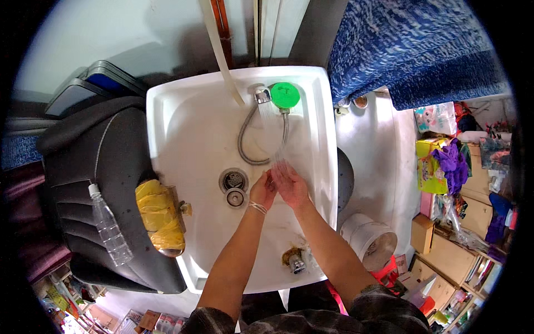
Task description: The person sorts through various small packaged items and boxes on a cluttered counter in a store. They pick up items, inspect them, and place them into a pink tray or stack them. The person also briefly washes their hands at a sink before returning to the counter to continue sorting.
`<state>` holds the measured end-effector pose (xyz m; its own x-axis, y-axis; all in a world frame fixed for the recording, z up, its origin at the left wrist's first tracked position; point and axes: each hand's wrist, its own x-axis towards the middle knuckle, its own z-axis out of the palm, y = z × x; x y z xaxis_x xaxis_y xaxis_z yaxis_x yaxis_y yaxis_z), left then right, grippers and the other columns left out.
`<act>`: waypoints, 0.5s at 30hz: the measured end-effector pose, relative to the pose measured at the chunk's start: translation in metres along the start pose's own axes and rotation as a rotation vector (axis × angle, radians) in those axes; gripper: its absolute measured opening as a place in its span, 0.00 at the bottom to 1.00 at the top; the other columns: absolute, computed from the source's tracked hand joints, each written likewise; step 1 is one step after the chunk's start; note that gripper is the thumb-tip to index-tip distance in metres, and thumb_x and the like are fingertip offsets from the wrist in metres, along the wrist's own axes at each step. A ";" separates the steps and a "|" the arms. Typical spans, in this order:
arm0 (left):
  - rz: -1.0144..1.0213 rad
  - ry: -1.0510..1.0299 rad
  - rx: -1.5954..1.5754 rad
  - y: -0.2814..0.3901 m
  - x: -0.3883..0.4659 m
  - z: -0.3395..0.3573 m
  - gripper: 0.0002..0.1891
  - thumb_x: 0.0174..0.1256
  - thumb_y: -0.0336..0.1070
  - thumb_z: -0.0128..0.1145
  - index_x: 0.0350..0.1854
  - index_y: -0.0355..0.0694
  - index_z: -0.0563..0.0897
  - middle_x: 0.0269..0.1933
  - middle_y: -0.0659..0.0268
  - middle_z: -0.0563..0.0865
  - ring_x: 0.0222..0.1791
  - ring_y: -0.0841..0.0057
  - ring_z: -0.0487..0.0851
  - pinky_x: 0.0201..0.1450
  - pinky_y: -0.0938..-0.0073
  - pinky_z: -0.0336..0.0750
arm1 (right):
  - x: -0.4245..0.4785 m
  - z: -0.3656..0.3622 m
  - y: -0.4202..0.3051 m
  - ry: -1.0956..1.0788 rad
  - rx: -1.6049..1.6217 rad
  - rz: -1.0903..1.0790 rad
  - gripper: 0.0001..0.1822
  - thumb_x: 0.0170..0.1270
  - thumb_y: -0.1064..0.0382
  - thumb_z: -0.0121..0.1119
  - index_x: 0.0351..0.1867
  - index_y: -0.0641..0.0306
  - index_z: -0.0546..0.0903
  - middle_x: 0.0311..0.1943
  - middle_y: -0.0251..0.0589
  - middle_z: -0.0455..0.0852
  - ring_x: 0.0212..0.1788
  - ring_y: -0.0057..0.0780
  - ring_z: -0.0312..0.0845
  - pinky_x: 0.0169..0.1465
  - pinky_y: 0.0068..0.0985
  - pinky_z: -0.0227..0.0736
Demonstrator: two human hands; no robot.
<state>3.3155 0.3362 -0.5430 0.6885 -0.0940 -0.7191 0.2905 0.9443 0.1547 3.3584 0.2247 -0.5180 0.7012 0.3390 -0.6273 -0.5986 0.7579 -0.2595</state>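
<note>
Over a white sink basin (196, 137), my left hand (263, 190) and my right hand (291, 185) are side by side with water falling on them. The spray comes from a chrome shower-type head (262, 95) at the back of the basin, beside a round green cap (285, 95). A flexible metal hose (242, 146) loops down in the basin towards my hands. Left of my left hand are the drain (234, 180) and a round drain piece (235, 198). No object shows in either hand; the water and the hands' overlap blur the fingers.
A yellow-wrapped bundle (160, 217) rests at the basin's left edge. Beyond it are a clear plastic bottle (109, 225) and a black padded chair (75, 167). A metal fitting (296, 264) is near the front right corner. A white bucket (369, 242) stands right of the basin.
</note>
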 end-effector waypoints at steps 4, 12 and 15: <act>0.124 0.083 0.256 -0.002 0.030 -0.002 0.22 0.76 0.48 0.41 0.61 0.38 0.72 0.56 0.62 0.79 0.54 0.68 0.77 0.59 0.68 0.71 | 0.000 0.015 0.025 -0.041 -0.589 0.048 0.30 0.73 0.47 0.46 0.68 0.65 0.61 0.67 0.42 0.65 0.68 0.35 0.60 0.69 0.35 0.57; 0.278 -0.122 0.893 -0.028 -0.007 0.037 0.33 0.74 0.57 0.33 0.72 0.38 0.58 0.73 0.55 0.58 0.73 0.64 0.52 0.73 0.69 0.47 | -0.008 0.019 0.021 0.094 -0.471 0.089 0.38 0.71 0.38 0.41 0.74 0.54 0.49 0.73 0.34 0.51 0.73 0.30 0.44 0.72 0.37 0.44; 0.075 -0.083 0.710 0.005 0.019 0.016 0.34 0.74 0.58 0.34 0.72 0.37 0.57 0.73 0.55 0.57 0.73 0.64 0.53 0.73 0.69 0.47 | -0.020 0.039 0.037 0.162 -0.389 0.147 0.35 0.71 0.39 0.42 0.72 0.55 0.52 0.70 0.34 0.55 0.70 0.30 0.48 0.70 0.36 0.47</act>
<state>3.3405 0.3339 -0.5446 0.7635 -0.0875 -0.6399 0.5834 0.5186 0.6251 3.3374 0.2674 -0.4866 0.5465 0.3118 -0.7772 -0.8101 0.4319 -0.3964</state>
